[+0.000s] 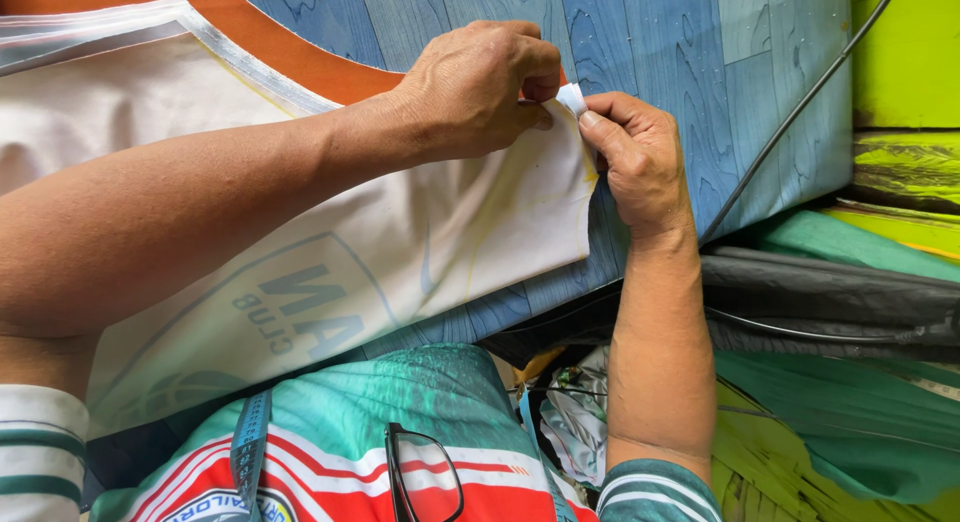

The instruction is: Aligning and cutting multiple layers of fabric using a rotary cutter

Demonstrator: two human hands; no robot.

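A white piece of fabric (380,242) with a faint crest print and an orange collar band (280,42) lies on a blue wood-grain table (640,42). My left hand (480,87) presses on the fabric near its top right corner, fingers curled. My right hand (635,157) pinches that corner, where a small white folded tab (572,98) sticks up between both hands' fingertips. Both hands touch the same corner of the cloth.
A black cable (790,122) runs across the table's right side. Green and dark fabrics (850,312) are piled at the right, beyond the table edge. Glasses (425,477) and a blue measuring tape (250,447) hang at my chest. A lime-green wall (905,52) stands at far right.
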